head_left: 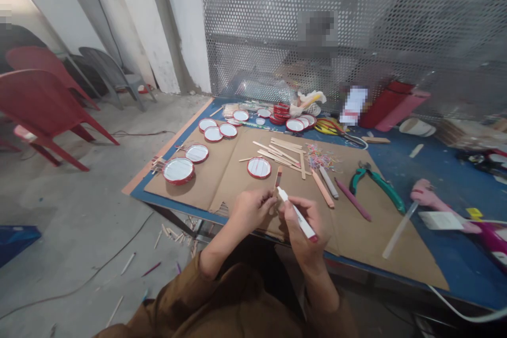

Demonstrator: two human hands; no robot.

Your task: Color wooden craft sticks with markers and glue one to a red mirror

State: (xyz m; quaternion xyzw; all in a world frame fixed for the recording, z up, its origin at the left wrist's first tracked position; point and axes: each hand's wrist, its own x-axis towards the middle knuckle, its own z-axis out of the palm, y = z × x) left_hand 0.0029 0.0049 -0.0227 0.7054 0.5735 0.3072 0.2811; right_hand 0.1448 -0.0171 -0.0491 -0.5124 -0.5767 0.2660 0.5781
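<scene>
My left hand is closed on a wooden craft stick, which stands up from the fingers and has dark and reddish colouring near its top. A white marker with a red end is gripped in my right hand, its tip close to or touching the stick. Just beyond my hands lies a round red-rimmed lid with a white inside. Several bare craft sticks are scattered behind it, beside a heap of small coloured rubber bands.
Cardboard covers part of the blue table. Right of my hands lie an orange marker, a purple marker, green-handled pliers and a pink glue gun. More red-rimmed lids sit left; a red chair stands beyond.
</scene>
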